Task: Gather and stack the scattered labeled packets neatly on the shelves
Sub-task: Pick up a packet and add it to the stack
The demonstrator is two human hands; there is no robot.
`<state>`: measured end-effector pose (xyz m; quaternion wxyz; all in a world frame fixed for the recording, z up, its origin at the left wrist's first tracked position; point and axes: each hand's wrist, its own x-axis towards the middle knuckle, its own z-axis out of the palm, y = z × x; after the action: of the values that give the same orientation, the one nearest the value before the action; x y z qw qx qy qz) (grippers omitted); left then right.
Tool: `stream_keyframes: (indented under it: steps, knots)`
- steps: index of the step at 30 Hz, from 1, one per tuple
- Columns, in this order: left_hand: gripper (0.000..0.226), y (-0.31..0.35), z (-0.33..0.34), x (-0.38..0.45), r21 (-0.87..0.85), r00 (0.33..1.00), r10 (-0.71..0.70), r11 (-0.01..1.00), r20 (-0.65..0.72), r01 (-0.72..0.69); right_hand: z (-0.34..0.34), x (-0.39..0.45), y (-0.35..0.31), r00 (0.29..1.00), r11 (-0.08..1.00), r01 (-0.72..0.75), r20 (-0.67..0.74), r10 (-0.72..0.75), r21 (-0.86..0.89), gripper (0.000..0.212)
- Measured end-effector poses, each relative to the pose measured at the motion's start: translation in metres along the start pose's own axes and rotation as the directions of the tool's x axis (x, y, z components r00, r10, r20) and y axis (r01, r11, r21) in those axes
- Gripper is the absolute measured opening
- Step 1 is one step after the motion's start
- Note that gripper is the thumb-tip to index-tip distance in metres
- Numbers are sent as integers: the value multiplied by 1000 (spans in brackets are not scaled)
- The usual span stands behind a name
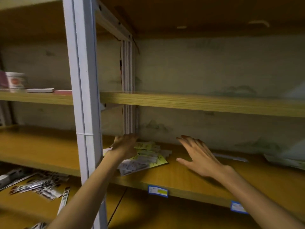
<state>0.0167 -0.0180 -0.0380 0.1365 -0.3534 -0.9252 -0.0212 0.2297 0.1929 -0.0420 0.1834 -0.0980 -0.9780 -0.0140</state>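
A loose pile of yellow and white labeled packets [146,158] lies on the wooden shelf [189,177], near the white upright post. My left hand [125,147] rests on the pile's left side with fingers reaching toward the back. My right hand [198,154] hovers above the shelf just right of the pile, fingers spread and holding nothing. More packets [229,157] lie flat further right along the back of the same shelf. Another scatter of silver packets [38,184] covers the lower shelf at the left.
A white metal post [84,96] stands in front of my left forearm. The upper left shelf holds a white cup [16,81] and flat pink boxes [49,91]. Blue price tags [158,190] sit on the shelf's front edge. A pale packet [285,161] lies at far right.
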Motion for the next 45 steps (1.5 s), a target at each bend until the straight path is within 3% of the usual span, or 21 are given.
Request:
stream_keyframes:
  steps: [4,13,18,26,32,40,45]
  knots:
    - [62,-5,14,15,98,985,-125,989,117,114,2,-4,12,999,1000,-13,37,12,23,75]
    - [70,-27,3,35,-45,923,-177,978,341,204,10,8,43,997,999,-19,72,16,43,73]
    - [47,-19,11,45,-60,932,-182,976,313,211,12,13,53,999,999,-6,49,4,41,73]
    - [37,-16,8,47,-210,925,-143,951,351,227,25,16,63,998,998,-7,70,3,59,72]
    - [54,-12,2,48,-213,907,-147,946,395,245,29,19,65,998,998,4,67,-8,55,72]
    - [60,-12,-4,50,-123,948,-95,983,304,138,29,19,63,999,999,7,46,-9,44,73]
    - [85,12,-5,45,-87,995,-3,996,97,11,19,25,50,998,1000,20,-65,-21,-8,80]
